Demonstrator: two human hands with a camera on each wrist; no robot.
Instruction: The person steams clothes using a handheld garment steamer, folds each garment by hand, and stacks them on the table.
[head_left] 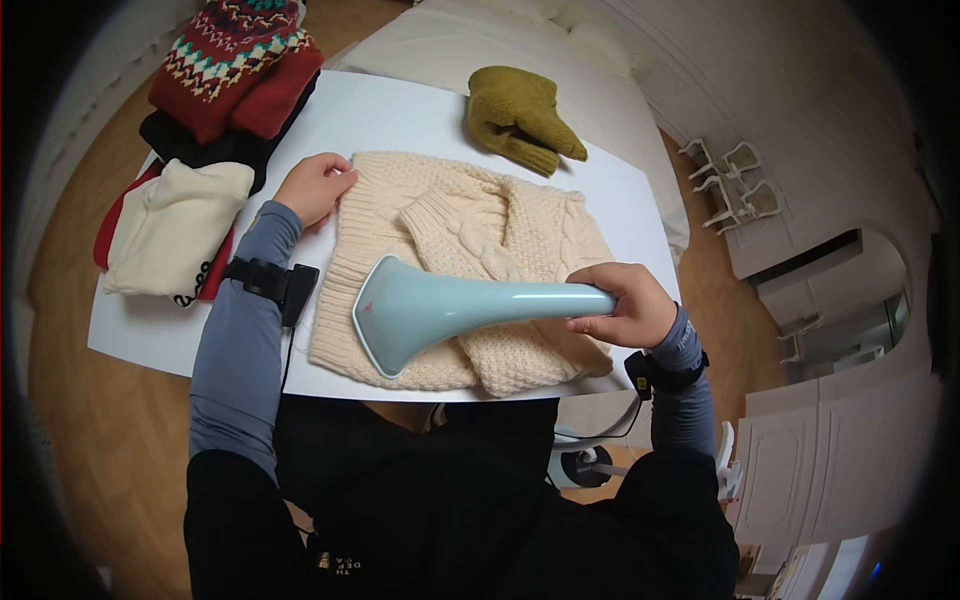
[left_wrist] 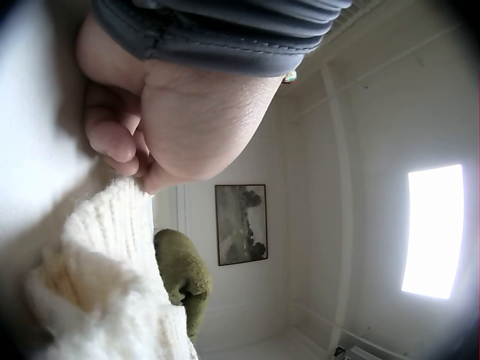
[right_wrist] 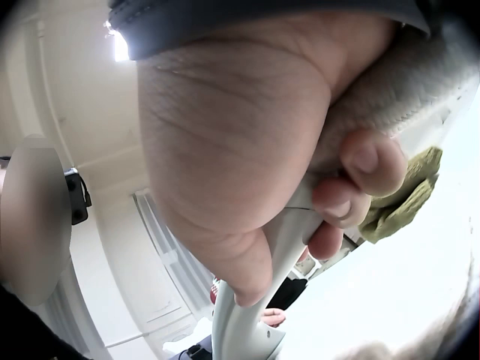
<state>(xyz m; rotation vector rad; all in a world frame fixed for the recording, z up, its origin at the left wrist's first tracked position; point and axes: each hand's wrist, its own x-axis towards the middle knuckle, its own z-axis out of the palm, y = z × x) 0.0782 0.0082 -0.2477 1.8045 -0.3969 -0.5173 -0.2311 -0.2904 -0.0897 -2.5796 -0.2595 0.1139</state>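
Note:
A cream cable-knit sweater (head_left: 370,215) lies on the white table, one sleeve folded across its front. My left hand (head_left: 318,188) is at its upper left corner, and in the left wrist view the fingers (left_wrist: 112,142) and thumb pinch the ribbed edge. My right hand (head_left: 635,305) grips the handle of a pale blue garment steamer (head_left: 450,305), thumb on one side and fingers wrapped round the other. The steamer's wide head points left over the sweater's ribbed hem and hides part of the knit. In the right wrist view the steamer (right_wrist: 240,322) runs down from the palm.
A folded olive-green knit garment (head_left: 510,115) lies at the table's far edge. On the left are a folded white garment (head_left: 180,230) over a red one and a patterned red sweater (head_left: 230,90) on dark cloth. The white table (head_left: 400,110) ends close to my body.

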